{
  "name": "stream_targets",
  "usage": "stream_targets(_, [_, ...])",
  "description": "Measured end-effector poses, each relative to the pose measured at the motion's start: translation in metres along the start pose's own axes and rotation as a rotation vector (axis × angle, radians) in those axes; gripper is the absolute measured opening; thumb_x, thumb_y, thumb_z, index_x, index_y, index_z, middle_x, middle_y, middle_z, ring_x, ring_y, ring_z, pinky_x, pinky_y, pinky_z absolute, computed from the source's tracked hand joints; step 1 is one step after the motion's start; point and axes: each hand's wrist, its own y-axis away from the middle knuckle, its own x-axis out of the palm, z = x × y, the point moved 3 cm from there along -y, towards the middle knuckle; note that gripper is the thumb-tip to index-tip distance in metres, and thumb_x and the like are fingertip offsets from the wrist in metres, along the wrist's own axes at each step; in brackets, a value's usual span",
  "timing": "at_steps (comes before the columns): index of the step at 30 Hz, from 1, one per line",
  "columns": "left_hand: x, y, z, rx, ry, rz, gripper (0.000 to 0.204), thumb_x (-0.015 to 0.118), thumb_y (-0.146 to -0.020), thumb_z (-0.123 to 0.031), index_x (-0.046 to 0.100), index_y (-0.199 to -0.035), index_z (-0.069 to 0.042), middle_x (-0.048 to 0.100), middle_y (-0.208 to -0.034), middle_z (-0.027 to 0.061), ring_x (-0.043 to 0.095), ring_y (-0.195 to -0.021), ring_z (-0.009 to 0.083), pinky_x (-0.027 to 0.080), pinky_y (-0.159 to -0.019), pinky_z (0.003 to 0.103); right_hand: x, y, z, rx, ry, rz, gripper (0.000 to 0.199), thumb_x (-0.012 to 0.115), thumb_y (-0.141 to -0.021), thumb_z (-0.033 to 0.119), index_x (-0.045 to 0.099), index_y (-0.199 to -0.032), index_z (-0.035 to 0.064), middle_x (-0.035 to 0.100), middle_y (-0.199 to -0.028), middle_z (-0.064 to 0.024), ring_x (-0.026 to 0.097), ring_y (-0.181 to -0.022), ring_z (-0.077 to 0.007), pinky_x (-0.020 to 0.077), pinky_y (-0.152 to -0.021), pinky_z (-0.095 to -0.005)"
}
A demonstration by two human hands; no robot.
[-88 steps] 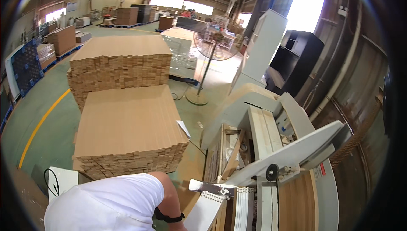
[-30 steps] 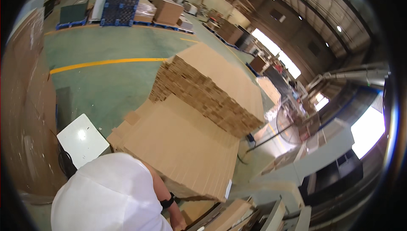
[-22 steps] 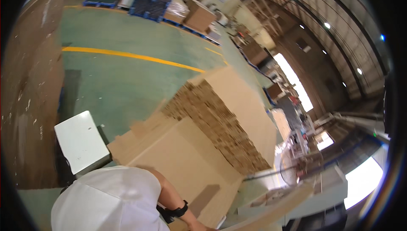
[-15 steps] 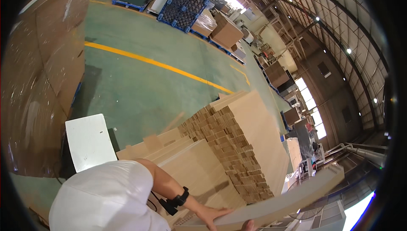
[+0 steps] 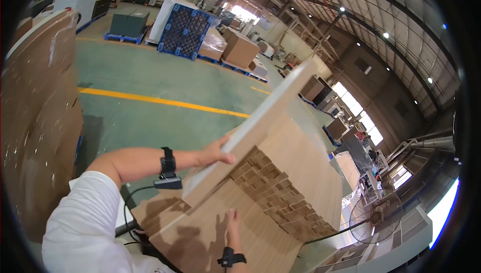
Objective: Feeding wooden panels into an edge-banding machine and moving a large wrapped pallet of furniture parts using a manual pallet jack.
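Note:
A long, thick panel with a pale upper face and a tan side slants up over the piled boards. My left hand grips its near left edge, thumb on the tan side. Below the panel, my right hand is raised with fingers extended, apart from it and holding nothing I can see. Beneath my hands lie flat wood-coloured boards, shadowed by my arms. Just beyond rises a tall stack of similar boards, its uneven ends facing me. Each wrist wears a black strap; a cabled device hangs at the left one.
A film-wrapped brown stack stands close on the left. A pedestal fan is at the right. Blue pallets and cartons line the far side, beyond a yellow floor line.
The panel has swung from low at the right to a steep slant in front of me. My left hand has risen with it; my right hand has come off the panel.

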Motion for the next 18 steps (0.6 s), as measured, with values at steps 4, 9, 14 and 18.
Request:
stream_targets(4, [-0.072,-0.043,0.003,-0.203,0.013,0.004,0.076,0.067,-0.068,-0.032,0.033,-0.131,-0.007,0.047,-0.116,0.0098,0.044,-0.105,0.0186,0.035,-0.091,0.032,0.031,-0.003,-0.012,0.08,0.475,0.013,0.076,0.063,-0.072,0.047,0.041,-0.121,-0.0072,0.048,-0.118,-0.026,0.041,-0.116,-0.0373,0.0319,-0.098,-0.041])
stream_targets(9, [-0.118,-0.131,0.042,-0.369,0.044,0.034,0.075,0.067,-0.069,-0.033,0.034,-0.131,-0.008,0.047,-0.117,0.0094,0.045,-0.107,0.0199,0.036,-0.09,0.034,0.074,0.006,-0.057,0.106,0.865,-0.069,0.079,0.056,-0.076,0.051,0.03,-0.13,-0.0001,0.029,-0.135,-0.025,0.026,-0.126,-0.0397,0.0236,-0.101,-0.0523])
stream_targets(14, [-0.15,-0.207,0.102,-0.467,0.078,0.078,0.073,0.065,-0.071,-0.038,0.035,-0.131,-0.009,0.047,-0.116,0.0092,0.043,-0.109,0.0197,0.036,-0.09,0.035,0.078,0.037,0.0,0.187,1.085,0.019,0.079,0.039,-0.083,0.057,0.026,-0.134,-0.0018,0.025,-0.138,-0.0256,0.026,-0.126,-0.0427,0.0255,-0.101,-0.052])
stream_targets(18, [-0.16,-0.257,0.148,-0.583,0.127,0.168,0.072,0.061,-0.073,-0.044,0.036,-0.129,-0.006,0.046,-0.121,0.0109,0.045,-0.11,0.0221,0.037,-0.09,0.036,0.079,0.026,0.004,0.059,1.188,0.041,0.073,0.038,-0.085,0.054,0.034,-0.129,-0.0028,0.033,-0.134,-0.025,0.029,-0.125,-0.0389,0.0248,-0.102,-0.0494])
